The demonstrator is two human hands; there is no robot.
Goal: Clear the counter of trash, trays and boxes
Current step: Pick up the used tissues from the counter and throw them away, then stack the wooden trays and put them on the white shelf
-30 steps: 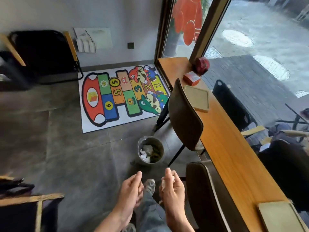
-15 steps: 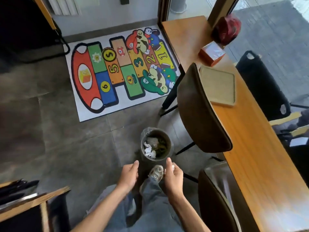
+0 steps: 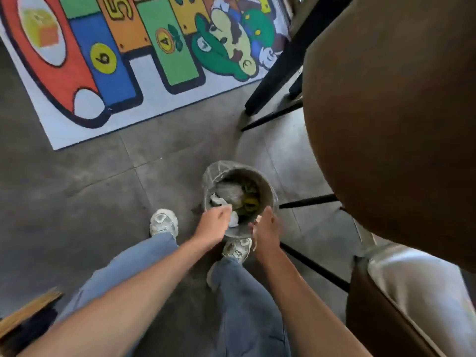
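White tissue (image 3: pixel 234 219) lies just past the left hand's (image 3: pixel 212 224) loose fingers (right hand (image 3: pixel 265 228) loose too), over the bin (image 3: pixel 269 188).

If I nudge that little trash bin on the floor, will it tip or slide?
The trash bin looks small and narrow, holding mostly crumpled paper, so it is probably light and would likely slide on the smooth floor tiles. A push near its rim could tip it. Its loose plastic liner may slip.
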